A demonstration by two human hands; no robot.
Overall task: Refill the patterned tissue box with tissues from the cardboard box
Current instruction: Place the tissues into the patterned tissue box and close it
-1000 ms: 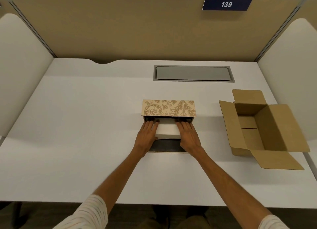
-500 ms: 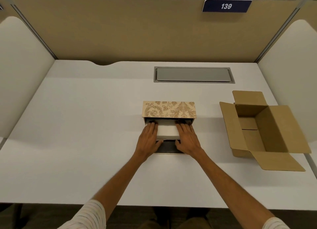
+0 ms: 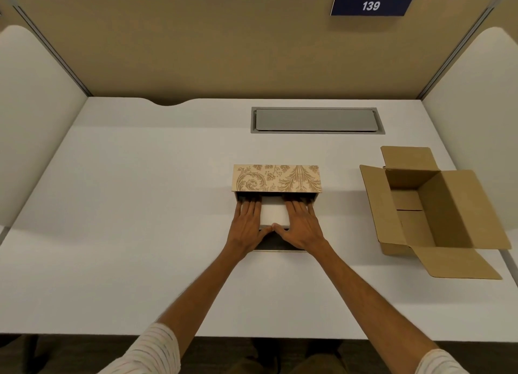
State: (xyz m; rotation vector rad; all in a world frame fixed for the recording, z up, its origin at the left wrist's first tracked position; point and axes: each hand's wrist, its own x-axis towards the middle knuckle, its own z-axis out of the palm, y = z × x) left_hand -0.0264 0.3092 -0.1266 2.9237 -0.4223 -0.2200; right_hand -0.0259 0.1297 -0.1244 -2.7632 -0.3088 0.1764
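Two bare forearms enter from the bottom edge of the head view, each ending in an uncovered hand — the left hand and the right hand carry no rings, watch or gloves that can be made out. Both arms are bare from the wrist to near the elbow. Higher up, each arm wears a short sleeve of pale, off-white fabric with fine darker stripes — the left sleeve shows a broad, softly creased cuff, while of the right sleeve only a corner shows at the frame's lower edge.
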